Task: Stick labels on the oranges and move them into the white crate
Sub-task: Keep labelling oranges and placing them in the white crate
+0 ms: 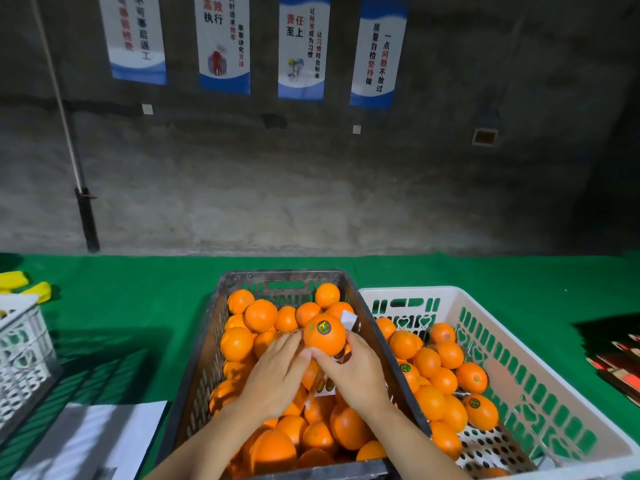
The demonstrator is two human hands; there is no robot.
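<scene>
An orange point(325, 337) with a round shiny label point(324, 327) on top is held above the dark crate point(204, 344), which is full of unlabelled oranges point(259, 315). My right hand point(353, 372) grips this orange from below and the right, and also holds a strip of label backing paper point(325, 386). My left hand point(277, 372) touches the orange's left side with its fingertips. The white crate point(512, 344) stands right beside the dark one and holds several oranges point(433, 362), some bearing labels.
Green cloth covers the table point(138, 289). A second white crate point(20, 341) stands at the left edge, with yellow items point(24, 285) behind it. White paper point(90, 441) lies at the front left. Dark red packs point(620, 362) sit at the far right. A concrete wall rises behind.
</scene>
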